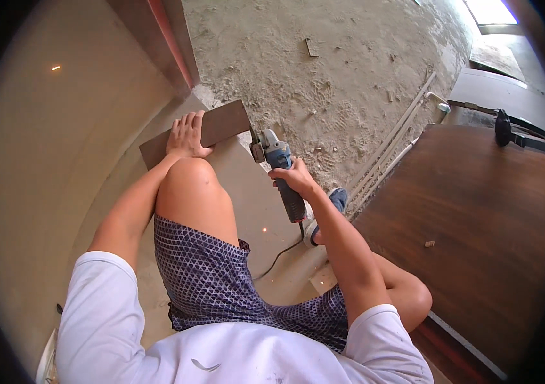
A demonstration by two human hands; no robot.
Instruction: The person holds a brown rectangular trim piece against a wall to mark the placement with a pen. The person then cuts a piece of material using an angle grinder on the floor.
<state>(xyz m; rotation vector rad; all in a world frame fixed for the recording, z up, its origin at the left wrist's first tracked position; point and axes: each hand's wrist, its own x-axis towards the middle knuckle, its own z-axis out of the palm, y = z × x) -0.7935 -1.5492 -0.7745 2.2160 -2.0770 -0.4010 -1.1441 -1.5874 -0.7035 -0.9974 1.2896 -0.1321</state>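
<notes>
My right hand [294, 177] is wrapped around the blue and black body of an angle grinder [278, 157]. The grinder's disc end is up against the right end of a narrow brown tile strip [226, 121]. My left hand [187, 136] lies across that strip, fingertips over its far edge and thumb at its near edge, holding it. The strip rests slantwise just beyond my raised left knee [192, 176]. From the grinder's bottom end a black cord [279, 257] runs down toward my lap. My hand hides part of the grinder's handle.
Rough, dusty ground [349, 70] with scattered chips stretches ahead. Thin pipes [391, 141] run along its right side beside a large dark brown panel [464, 205]. A smooth beige surface [48, 147] spans the left. My shoe [338, 198] is right of the grinder. Small bright sparks show.
</notes>
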